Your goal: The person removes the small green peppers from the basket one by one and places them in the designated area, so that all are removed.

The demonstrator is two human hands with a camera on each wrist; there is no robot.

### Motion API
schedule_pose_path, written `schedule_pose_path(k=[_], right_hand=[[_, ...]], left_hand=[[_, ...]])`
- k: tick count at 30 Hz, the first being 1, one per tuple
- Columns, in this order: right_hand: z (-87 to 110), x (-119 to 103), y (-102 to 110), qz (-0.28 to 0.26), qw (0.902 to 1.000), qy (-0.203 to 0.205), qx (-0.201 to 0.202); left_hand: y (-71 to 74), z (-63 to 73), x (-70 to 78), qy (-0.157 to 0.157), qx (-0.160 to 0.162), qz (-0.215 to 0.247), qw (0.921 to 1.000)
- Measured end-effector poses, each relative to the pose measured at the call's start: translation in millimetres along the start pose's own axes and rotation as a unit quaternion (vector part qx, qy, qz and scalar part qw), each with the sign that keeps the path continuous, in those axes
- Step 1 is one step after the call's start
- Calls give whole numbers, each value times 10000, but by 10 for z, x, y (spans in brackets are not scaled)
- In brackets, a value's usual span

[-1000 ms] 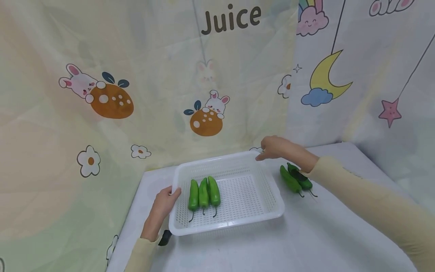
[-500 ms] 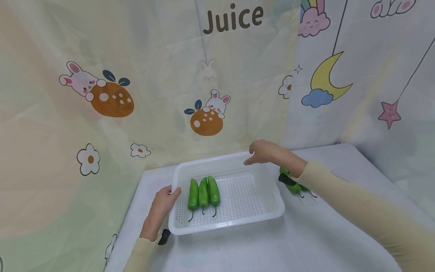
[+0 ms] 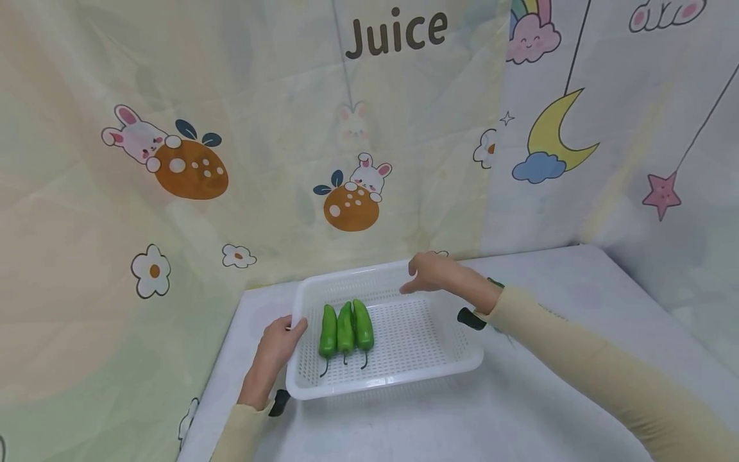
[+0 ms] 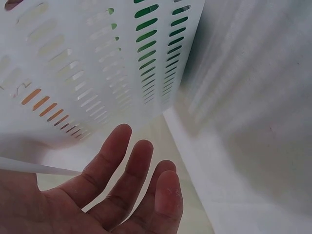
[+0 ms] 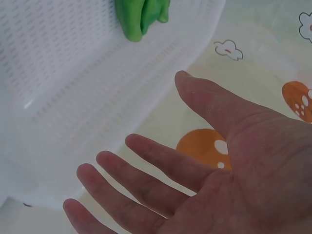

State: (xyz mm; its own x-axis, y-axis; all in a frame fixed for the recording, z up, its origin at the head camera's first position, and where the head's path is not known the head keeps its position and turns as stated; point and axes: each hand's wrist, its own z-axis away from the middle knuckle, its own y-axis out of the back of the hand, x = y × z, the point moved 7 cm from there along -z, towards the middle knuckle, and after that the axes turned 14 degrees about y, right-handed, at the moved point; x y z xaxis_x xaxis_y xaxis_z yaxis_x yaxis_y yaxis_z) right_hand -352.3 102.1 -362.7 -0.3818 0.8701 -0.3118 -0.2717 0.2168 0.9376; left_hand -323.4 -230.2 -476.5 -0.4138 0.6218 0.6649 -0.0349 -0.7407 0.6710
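A white perforated plastic basket [image 3: 398, 380] has three green peppers [image 3: 346, 328] lying side by side in its left part. My left hand [image 3: 279, 346] holds the basket's left rim, thumb over the edge and fingers along the outside. In the left wrist view those fingers [image 4: 124, 178] stretch beneath the slotted wall. My right hand [image 3: 434, 273] is over the basket's far right part, holding nothing. Its fingers are spread and fairly straight in the right wrist view, thumb [image 5: 204, 97] apart from them. Beyond my right wrist, a bit of another green pepper [image 3: 495, 282] shows; the rest is hidden.
The basket is on a white-covered table [image 3: 369, 430]. A printed cloth backdrop [image 3: 260, 192] rises close behind the table's far edge, and another printed cloth [image 3: 652, 244] stands on the right. Black bands [image 3: 471, 319] sit at the wrists.
My right hand has moved left and nearer, from the basket's far right corner to over its inside. Its forearm now hides the peppers on the right. The left hand and basket have stayed put.
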Motion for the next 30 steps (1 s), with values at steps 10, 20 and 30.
schedule_pose_path(k=[10,20,30], right_hand=[[-55,-62,-189,-415,9990,110,-109],[-135,-130,-320,-491,9986,152,-125],[-243,-227,-532,-520,9982,60,-284]], left_hand=[[9,20,1,37,7,16,10000],[16,40,29,-42,25,41,10000],[16,34,22,-32,-16,100,9999]])
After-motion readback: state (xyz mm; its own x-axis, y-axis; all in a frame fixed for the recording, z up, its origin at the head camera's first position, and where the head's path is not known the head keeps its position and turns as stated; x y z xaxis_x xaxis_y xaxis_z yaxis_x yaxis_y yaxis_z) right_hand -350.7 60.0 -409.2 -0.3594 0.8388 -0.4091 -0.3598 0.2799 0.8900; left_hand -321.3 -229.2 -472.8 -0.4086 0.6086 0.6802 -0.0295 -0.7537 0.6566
